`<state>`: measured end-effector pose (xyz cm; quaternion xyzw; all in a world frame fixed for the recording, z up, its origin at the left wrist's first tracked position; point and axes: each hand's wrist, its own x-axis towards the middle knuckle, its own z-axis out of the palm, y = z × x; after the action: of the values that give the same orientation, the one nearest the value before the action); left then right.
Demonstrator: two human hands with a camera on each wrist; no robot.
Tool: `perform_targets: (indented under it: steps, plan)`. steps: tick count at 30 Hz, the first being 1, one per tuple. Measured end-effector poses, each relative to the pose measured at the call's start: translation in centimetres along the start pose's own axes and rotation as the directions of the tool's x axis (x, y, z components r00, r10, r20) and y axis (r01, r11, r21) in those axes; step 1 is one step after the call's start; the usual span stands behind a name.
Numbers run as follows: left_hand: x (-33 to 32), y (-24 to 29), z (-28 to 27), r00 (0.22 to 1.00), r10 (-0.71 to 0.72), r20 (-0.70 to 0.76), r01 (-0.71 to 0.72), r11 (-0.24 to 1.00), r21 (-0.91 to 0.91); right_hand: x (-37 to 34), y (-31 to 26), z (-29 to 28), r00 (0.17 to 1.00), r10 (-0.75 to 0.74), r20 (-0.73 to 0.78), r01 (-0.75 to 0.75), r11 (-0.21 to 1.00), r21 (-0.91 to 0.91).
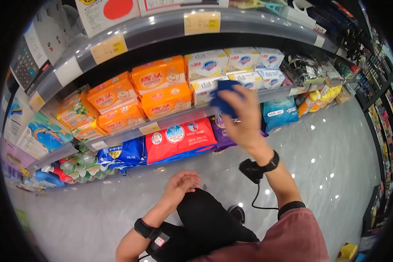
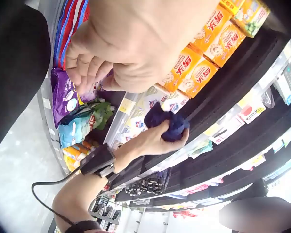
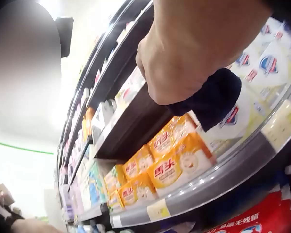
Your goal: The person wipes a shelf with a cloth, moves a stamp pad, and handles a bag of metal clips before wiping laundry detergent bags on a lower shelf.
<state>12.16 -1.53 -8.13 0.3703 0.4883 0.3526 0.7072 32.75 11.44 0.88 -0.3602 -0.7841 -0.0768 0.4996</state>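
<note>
Right hand [image 1: 245,120] grips bunched blue cloth [image 1: 220,104], one o'clock, in front of white boxes [image 1: 205,65], contact unclear; loose fold could snag corner, shift boxes. Left hand [image 1: 179,188], six o'clock: loosely curled, empty.

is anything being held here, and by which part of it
The right hand grips a dark blue cloth by a bunched-up portion; whether that is a corner or the middle cannot be told. The left hand holds nothing.

A gap [image 1: 157,47] seems open between orange packs [image 1: 159,78] and upper shelf [image 1: 157,25], while the blue bundle [image 1: 225,97] blocks some white boxes [image 1: 205,65].
</note>
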Motion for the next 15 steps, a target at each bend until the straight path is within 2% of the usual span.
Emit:
perform_targets:
  steps: [2, 3, 5, 7, 8, 9, 10, 13, 15]
  plan:
    - [0.2, 0.1, 0.0, 1.000, -0.025, -0.002, 0.025, 1.000, 0.016, -2.3, 2.4, -0.8, 0.948, 0.087, -0.307, -0.057, 0.993, 0.106]
    - [0.4, 0.1, 0.0, 1.000, -0.027, -0.002, 0.027, 1.000, 0.008, -3.9, 3.8, -0.6, 0.888, 0.222, -0.402, -0.202, 0.975, 0.092]
    - [0.4, 0.1, 0.2, 0.999, -0.040, -0.002, 0.040, 0.999, -0.001, -5.5, 5.7, 0.2, 0.746, 0.544, -0.384, -0.461, 0.838, 0.292]
    - [0.4, 0.2, 0.6, 0.998, -0.058, -0.016, 0.059, 0.998, 0.038, -8.2, 8.7, 2.7, 0.736, 0.626, -0.258, -0.563, 0.777, 0.281]
    - [0.4, 0.2, 0.7, 0.998, -0.061, -0.016, 0.062, 0.997, 0.043, -8.3, 7.6, 3.7, 0.820, 0.505, -0.268, -0.482, 0.863, 0.152]
    - [0.3, 0.1, 0.8, 0.999, -0.051, -0.014, 0.052, 0.998, 0.046, -8.3, 6.3, 4.6, 0.872, 0.455, -0.180, -0.431, 0.889, 0.155]
    - [0.2, 0.1, 1.0, 0.999, -0.046, -0.010, 0.047, 0.998, 0.047, -8.5, 5.2, 6.4, 0.897, 0.426, -0.114, -0.386, 0.883, 0.267]
    - [0.3, 0.2, 1.4, 0.998, -0.057, -0.009, 0.057, 0.990, 0.132, -7.4, 0.2, 9.4, 0.931, 0.363, 0.032, -0.346, 0.851, 0.396]
    - [0.4, 0.1, 1.5, 0.997, -0.072, 0.007, 0.070, 0.984, 0.165, -7.3, -1.5, 10.3, 0.895, 0.437, 0.092, -0.411, 0.726, 0.551]
